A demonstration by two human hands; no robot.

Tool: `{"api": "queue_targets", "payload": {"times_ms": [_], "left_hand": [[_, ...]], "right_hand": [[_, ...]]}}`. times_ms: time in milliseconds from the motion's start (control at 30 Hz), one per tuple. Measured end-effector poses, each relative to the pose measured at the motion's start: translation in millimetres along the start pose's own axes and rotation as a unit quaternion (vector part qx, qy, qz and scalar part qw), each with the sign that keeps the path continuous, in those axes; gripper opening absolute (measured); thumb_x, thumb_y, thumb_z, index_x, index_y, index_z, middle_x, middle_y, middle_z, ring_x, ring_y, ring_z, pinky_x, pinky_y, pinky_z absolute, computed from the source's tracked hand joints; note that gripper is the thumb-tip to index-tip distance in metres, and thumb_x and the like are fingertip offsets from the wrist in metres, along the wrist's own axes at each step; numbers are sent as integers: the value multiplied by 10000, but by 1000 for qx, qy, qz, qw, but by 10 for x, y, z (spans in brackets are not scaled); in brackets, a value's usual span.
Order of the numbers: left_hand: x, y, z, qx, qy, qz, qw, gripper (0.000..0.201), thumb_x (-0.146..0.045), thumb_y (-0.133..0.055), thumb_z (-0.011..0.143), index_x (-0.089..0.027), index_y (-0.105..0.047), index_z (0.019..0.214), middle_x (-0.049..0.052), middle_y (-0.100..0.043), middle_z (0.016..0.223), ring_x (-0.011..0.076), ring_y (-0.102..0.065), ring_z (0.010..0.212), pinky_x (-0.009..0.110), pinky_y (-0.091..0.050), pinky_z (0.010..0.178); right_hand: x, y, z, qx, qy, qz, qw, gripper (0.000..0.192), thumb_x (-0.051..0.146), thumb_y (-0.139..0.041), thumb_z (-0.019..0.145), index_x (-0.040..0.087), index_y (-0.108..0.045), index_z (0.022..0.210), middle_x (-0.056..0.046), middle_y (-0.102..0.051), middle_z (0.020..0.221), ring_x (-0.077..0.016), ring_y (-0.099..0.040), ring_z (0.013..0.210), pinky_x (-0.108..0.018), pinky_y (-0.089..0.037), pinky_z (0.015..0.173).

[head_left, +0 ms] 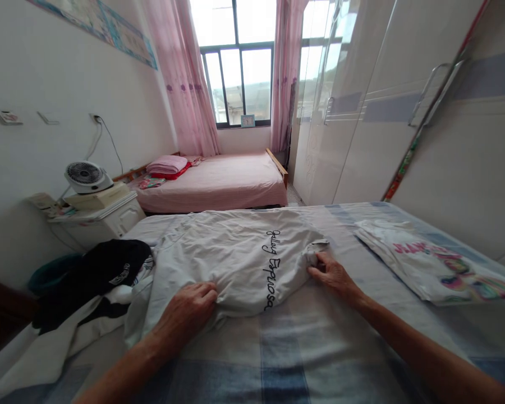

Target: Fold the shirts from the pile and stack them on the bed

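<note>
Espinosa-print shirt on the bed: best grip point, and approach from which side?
Pinch the white shirt at its bunched right end, probably best from the near right, where the right hand holds it. Gathered folds there give more to pinch than the flatter middle.

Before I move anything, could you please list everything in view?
near bed: 1, blue and white, foreground
lettered shirt: 1, white, on near bed
folded printed garment: 1, white, near bed, right
heaped clothes: count unclear, black and white, near bed, left
far bed: 1, pink, beyond near bed
bedding stack: 1, pink and red, far bed
window: 1, dark-framed, back
small frame: 1, pale blue, window's foot
curtains: 2, pink, flanking window
wardrobe: 1, white, right
bedside cabinet: 1, white, left
box: 1, cream, on bedside cabinet
fan: 1, white, on box
container: 1, teal, left
wall plates: 3, white, left
decorative border: 1, blue, top left
left hand: 1, bare, on lettered shirt
right hand: 1, bare, pinching lettered shirt
</note>
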State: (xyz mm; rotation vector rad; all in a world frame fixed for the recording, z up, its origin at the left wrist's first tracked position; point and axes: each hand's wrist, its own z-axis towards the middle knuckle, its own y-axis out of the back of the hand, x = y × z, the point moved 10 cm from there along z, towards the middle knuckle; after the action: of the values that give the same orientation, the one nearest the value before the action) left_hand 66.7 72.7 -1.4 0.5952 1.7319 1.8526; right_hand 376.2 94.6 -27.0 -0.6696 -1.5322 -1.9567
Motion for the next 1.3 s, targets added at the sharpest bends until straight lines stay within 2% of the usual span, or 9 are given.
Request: {"api": "queue_targets", "payload": {"times_ms": [133, 333, 633, 767, 867, 933, 1067, 1167, 1300], "left_hand": [[-30, -51, -149, -9, -14, -36, 999, 469, -302, -649, 726, -225, -557, 1180, 109, -571, 1285, 288, -543, 1147, 415, -441, 950], [301, 14, 27, -10, 76, -56, 995, 249, -213, -396, 854, -226, -582, 1018, 72, -665, 1058, 233, -625, 965, 337, -458, 819], [1007, 1842, 639, -316, 172, -175, 916, 337, -471, -355, 854, -209, -484, 686, -12, -471, 636, 157, -462, 644, 269, -376, 626], [848, 2153, 576, -313, 164, -190, 916, 413, -541, -335, 862, -227, -422, 608, 2, -420, 599, 169, -429, 610, 295, -365, 608], [495, 1872, 496, -191, 124, -235, 945, 452, -588, -338, 852, -216, -437, 615, 16, -466, 630, 173, -461, 629, 285, -391, 607], [142, 1405, 388, -34, 74, -291, 953, 444, -590, -362, 845, -206, -496, 667, 12, -518, 669, 158, -484, 632, 256, -411, 594], [-385, 382, -77, 282, 27, -381, 880, 392, -544, -431, 835, -208, -617, 912, -4, -589, 674, 138, -537, 583, 221, -427, 536], [-25, 203, -23, 204, 59, -304, 929, 375, -507, -476, 808, -214, -660, 952, 11, -630, 696, 164, -581, 641, 241, -448, 601], [1062, 342, 144, -39, 200, -162, 966, 390, -468, -437, 788, -192, -654, 958, 87, -684, 990, 219, -631, 836, 317, -455, 837]], "right_hand": [[176, -157, -41, 52, 93, -20, 994, 104, 243, -608, 688, 201, -589, 781, -82, -586, 1014, -233, -543, 973, -358, -441, 871], [304, 124, 280, -50, 115, -42, 991, 116, 299, -518, 799, 215, -526, 719, -75, -588, 952, -222, -541, 933, -362, -423, 861], [1271, 1397, 1169, -260, 91, -52, 960, 232, 379, -482, 831, 198, -494, 687, 29, -454, 564, -125, -427, 572, -265, -359, 606], [1442, 1838, 1122, -198, 64, -53, 977, 278, 409, -524, 824, 165, -567, 699, 9, -507, 574, -99, -430, 532, -257, -356, 562], [1188, 1865, 854, -45, 13, -14, 999, 413, 533, -528, 807, 140, -653, 789, -19, -585, 633, -89, -470, 523, -240, -362, 511], [868, 1735, 526, 54, -20, -9, 998, 487, 620, -522, 771, 164, -689, 817, -41, -643, 711, -128, -550, 577, -256, -415, 518], [-113, 1237, -242, 210, -112, -50, 970, 403, 623, -547, 731, 263, -723, 770, -85, -692, 826, -243, -653, 754, -325, -526, 589], [-829, 1056, -553, 214, -177, -76, 958, 355, 583, -560, 696, 285, -729, 788, -116, -693, 742, -265, -658, 605, -387, -540, 532], [-1069, 1241, -366, 66, -130, -151, 978, 329, 525, -535, 698, 264, -714, 787, -95, -714, 792, -300, -678, 722, -434, -536, 667]]}}
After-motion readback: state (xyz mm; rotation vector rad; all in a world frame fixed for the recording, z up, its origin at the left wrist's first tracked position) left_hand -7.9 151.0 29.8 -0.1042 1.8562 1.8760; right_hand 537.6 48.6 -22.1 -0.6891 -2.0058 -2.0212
